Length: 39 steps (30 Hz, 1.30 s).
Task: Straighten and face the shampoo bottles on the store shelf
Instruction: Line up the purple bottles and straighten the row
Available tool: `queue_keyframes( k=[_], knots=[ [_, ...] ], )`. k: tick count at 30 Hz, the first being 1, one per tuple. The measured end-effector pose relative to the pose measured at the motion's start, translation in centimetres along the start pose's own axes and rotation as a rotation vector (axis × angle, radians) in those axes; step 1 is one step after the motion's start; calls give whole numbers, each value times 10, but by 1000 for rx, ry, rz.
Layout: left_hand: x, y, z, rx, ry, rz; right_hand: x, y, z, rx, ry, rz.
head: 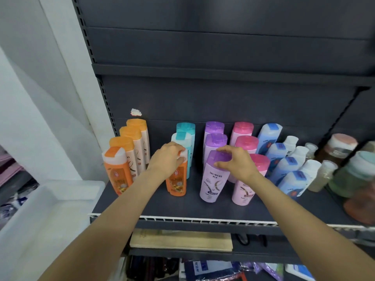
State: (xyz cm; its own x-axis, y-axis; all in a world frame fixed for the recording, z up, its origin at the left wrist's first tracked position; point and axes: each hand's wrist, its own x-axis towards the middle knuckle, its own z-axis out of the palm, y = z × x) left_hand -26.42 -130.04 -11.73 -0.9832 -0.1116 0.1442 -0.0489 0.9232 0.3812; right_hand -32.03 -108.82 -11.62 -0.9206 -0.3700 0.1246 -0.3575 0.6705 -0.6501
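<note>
Purple bottle [213, 177] cap under right fingers [224, 149]

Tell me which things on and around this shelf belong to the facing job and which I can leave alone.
Job: orange bottle gripped by the left hand; purple bottle with the right hand on its cap; orange-capped row; teal bottles; pink bottles; blue bottles.

Leave: jars at far right; white bin; goods on lower shelf.
</note>
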Motion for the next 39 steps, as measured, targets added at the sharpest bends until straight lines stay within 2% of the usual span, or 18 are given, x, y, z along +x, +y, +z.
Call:
queue_keyframes(
  k=[6, 8, 10, 12, 14, 17, 19, 23, 26, 29, 32, 36, 38, 39],
  knots=[
    [-6, 12, -11, -319, 71, 60, -14, -31, -36, 248, 133, -18],
    [-10, 18, -18, -457, 27, 82, -17, -38, -49, 382, 162, -16],
    [-12, 20, -26, -558, -83, 90, -20, -44, -60, 534, 172, -17],
    [-15, 23, -33, -507, -189, 120, -22, -48, -68, 656, 185, 12],
    [-16, 26, -39, -449, -199, 134, -24, -50, -72, 726, 201, 27],
    [-18, 31, -46, -379, -61, 121, -27, -55, -74, 777, 196, 18],
    [-22, 37, -49, -227, 64, 84, -29, -61, -75, 799, 182, 50],
    [-29, 50, -55, -9, 289, 131, -33, -77, -75, 774, 102, 254],
    [-30, 57, -56, 155, 367, 161, -35, -83, -71, 867, 122, 326],
    [-33, 58, -55, 160, 402, 173, -37, -86, -72, 1020, 164, 308],
    [-37, 54, -50, 163, 426, 187, -36, -90, -71, 1025, 107, 313],
    [-40, 55, -46, 194, 481, 258, -33, -91, -68, 1069, 200, 313],
    [-38, 57, -54, 160, 422, 295, -33, -88, -71, 1158, 232, 316],
    [-35, 56, -59, 117, 337, 302, -34, -87, -73, 1186, 246, 308]
  ],
)
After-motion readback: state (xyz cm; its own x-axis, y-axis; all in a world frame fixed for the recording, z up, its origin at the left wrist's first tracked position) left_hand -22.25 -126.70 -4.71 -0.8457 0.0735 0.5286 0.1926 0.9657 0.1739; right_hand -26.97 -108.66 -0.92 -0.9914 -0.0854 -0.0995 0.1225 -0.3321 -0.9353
